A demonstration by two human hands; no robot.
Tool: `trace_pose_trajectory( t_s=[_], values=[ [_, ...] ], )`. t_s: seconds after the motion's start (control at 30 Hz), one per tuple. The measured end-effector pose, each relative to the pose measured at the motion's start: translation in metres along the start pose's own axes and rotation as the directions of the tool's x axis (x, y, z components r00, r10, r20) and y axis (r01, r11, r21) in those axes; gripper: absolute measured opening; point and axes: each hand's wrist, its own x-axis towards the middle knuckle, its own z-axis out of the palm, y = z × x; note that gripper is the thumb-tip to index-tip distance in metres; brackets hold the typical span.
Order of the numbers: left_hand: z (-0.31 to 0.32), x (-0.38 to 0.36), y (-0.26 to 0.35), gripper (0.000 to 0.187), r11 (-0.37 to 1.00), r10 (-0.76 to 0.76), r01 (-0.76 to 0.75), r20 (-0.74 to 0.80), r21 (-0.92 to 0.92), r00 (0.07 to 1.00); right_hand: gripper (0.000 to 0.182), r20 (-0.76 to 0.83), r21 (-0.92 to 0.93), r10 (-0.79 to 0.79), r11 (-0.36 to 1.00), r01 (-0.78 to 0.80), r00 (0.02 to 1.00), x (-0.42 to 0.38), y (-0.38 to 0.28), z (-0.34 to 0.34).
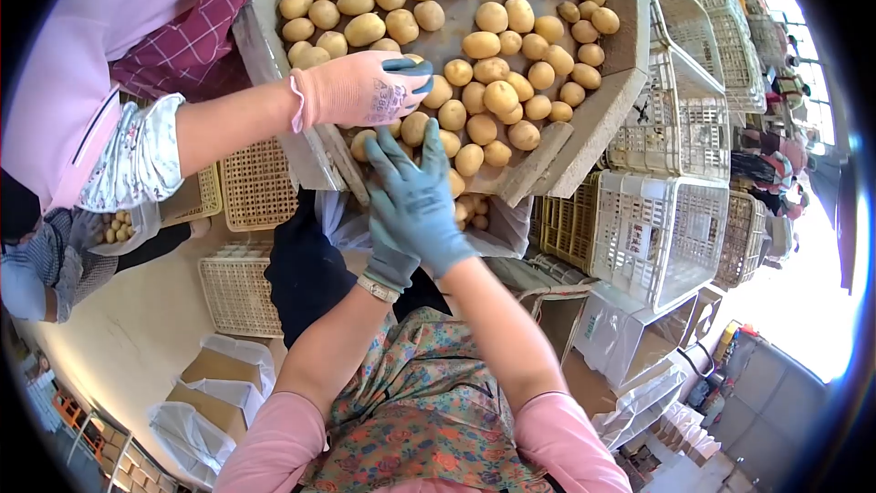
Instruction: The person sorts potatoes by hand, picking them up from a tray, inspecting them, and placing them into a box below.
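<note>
My right hand (418,204), in a blue-grey glove, reaches over the lower edge of a sorting tray (593,114). Its fingers are stretched out and touch or hover just above the potatoes (481,129) at the tray's outlet. Behind and below it is my left hand (391,261), also gloved, with a watch (378,288) at the wrist. The right hand covers its fingers, so their state is hidden. Beneath both hands, a lined container (505,236) holds a few potatoes (468,211).
From the left, a co-worker's hand (365,89) in a pink glove with dark fingertips reaches onto the potatoes. Stacked plastic crates (671,128) stand at the right. More crates (239,288) and lined cardboard boxes (214,402) are on the floor at left. Another person (36,265) sits farther left.
</note>
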Motion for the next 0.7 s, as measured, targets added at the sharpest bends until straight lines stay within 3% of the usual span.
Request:
trace_pose_trajectory(
  t_s=[0.03,0.07,0.1,0.17,0.3,0.33,0.37,0.4,0.47,0.5,0.53,0.6,0.63,0.7],
  values=[
    [-0.012,0.005,0.001,0.057,0.877,-0.221,0.186,-0.029,-0.443,0.975,0.064,0.098,-0.036,-0.088,0.995,0.091,0.991,-0.01,0.024,-0.012],
    [-0.019,0.006,0.002,0.052,0.541,-0.424,0.285,0.036,-0.791,0.905,0.066,0.172,-0.08,-0.139,0.985,0.155,0.975,-0.022,0.045,-0.022],
    [0.006,0.002,0.021,0.046,0.701,-0.322,0.324,0.123,-0.635,0.939,0.067,0.176,-0.172,-0.158,0.967,0.189,0.972,-0.033,0.058,-0.037],
    [0.005,0.003,0.021,0.047,0.698,-0.316,0.314,0.117,-0.644,0.942,0.06,0.281,-0.353,-0.14,0.905,0.238,0.949,-0.041,0.071,-0.084],
    [0.008,0.002,0.024,0.051,0.681,-0.325,0.316,0.113,-0.661,0.939,0.048,0.219,-0.204,-0.05,0.974,0.096,0.975,-0.054,0.083,-0.093],
    [0.015,0.004,0.029,0.052,0.679,-0.325,0.316,0.116,-0.663,0.939,0.044,0.074,-0.166,0.024,0.986,-0.011,0.997,-0.048,0.079,-0.088],
    [0.023,0.004,0.031,0.061,0.696,-0.403,0.291,-0.022,-0.657,0.915,0.041,-0.068,-0.109,0.106,0.988,-0.113,0.992,-0.043,0.075,-0.081],
    [0.02,0.005,0.029,0.061,0.7,-0.401,0.287,-0.028,-0.653,0.916,0.041,-0.068,-0.101,0.105,0.989,-0.112,0.992,-0.038,0.071,-0.073],
    [0.0,0.007,0.011,0.067,0.74,-0.356,0.315,0.052,-0.595,0.933,0.044,-0.145,0.037,0.278,0.961,-0.275,0.95,-0.031,0.064,-0.054],
    [0.005,0.006,0.011,0.07,0.933,-0.168,0.193,0.107,-0.305,0.98,0.045,-0.126,-0.002,0.317,0.947,-0.32,0.94,-0.027,0.06,-0.047],
    [0.007,0.003,0.013,0.07,0.933,-0.173,0.195,0.096,-0.304,0.98,0.046,-0.132,-0.078,0.277,0.954,-0.288,0.952,-0.023,0.057,-0.045],
    [0.018,0.005,0.026,0.071,0.712,-0.356,0.339,0.1,-0.614,0.929,0.045,-0.141,-0.36,0.151,0.913,-0.193,0.978,-0.022,0.051,-0.046],
    [0.018,0.006,0.025,0.071,0.725,-0.327,0.328,0.116,-0.606,0.938,0.045,-0.137,-0.355,0.149,0.915,-0.189,0.979,-0.023,0.05,-0.046],
    [0.019,0.004,0.029,0.069,0.721,-0.333,0.33,0.113,-0.609,0.936,0.043,-0.292,-0.255,0.153,0.939,-0.232,0.944,-0.026,0.05,-0.048]
  ],
)
